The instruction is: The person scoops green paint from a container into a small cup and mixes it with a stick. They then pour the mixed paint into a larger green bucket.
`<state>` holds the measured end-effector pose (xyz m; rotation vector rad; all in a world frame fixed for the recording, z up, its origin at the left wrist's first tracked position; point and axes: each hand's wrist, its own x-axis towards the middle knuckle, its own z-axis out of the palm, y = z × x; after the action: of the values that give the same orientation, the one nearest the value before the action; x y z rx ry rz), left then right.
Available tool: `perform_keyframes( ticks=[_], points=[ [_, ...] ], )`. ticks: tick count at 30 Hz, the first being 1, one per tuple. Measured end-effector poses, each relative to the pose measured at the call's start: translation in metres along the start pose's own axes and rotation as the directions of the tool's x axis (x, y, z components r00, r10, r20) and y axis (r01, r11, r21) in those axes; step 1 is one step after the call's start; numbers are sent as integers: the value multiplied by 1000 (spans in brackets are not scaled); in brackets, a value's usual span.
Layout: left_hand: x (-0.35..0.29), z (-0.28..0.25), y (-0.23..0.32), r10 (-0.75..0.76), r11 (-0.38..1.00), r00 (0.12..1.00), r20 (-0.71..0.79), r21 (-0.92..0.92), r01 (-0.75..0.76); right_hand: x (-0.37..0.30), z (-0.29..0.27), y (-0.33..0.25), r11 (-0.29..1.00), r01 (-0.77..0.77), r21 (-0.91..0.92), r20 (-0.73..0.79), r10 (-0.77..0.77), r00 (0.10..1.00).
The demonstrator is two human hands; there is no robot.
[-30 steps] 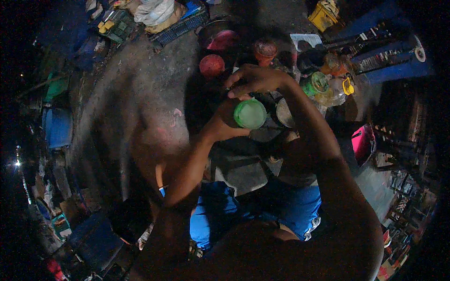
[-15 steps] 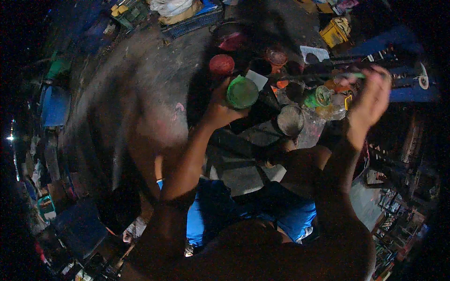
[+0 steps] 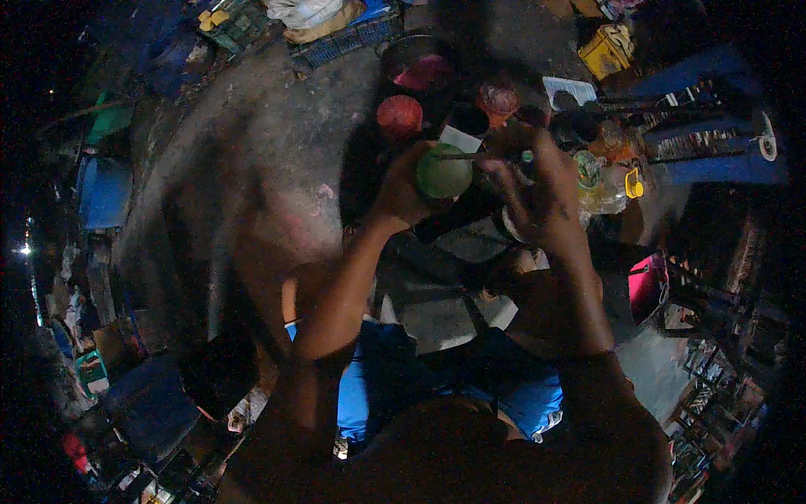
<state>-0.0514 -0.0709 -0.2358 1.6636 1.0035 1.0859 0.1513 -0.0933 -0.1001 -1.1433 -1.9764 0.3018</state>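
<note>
My left hand [image 3: 400,190] is closed around a round green container [image 3: 445,171], which looks like a cup seen from above. My right hand [image 3: 541,185] grips a thin stick [image 3: 457,156] whose far end lies over the upper part of the green container. Whether the stick's tip touches it I cannot tell. A small green spot shows by the right fingers, perhaps the other end of the stick. Just beyond the left hand stands a red round container [image 3: 400,118]. A white card [image 3: 461,140] lies behind the green container.
To the right are a clear container with a yellow handle [image 3: 634,183], a green-tinted jar [image 3: 588,168] and an orange-red cup [image 3: 499,102]. A dark tub with pink inside [image 3: 422,71] stands farther off. A yellow bin [image 3: 605,52] and a dark crate [image 3: 348,44] sit at the back.
My right hand has swung in from the right, bringing the stick's end over the green container. My left hand with the container has shifted slightly right.
</note>
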Motion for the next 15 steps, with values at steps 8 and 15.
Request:
perform_keyframes(
  ticks=[8, 15],
  points=[
    [-2, 5, 0, 2, 997, 999, 34, 83, -5, -5, 31, 42, 996, 23, -81, 207, -5, 978],
    [-4, 1, 12, 6, 989, 994, 107, 147, -22, -4, 12, 34, 988, -85, -132, 319, 124, 940]
  ],
)
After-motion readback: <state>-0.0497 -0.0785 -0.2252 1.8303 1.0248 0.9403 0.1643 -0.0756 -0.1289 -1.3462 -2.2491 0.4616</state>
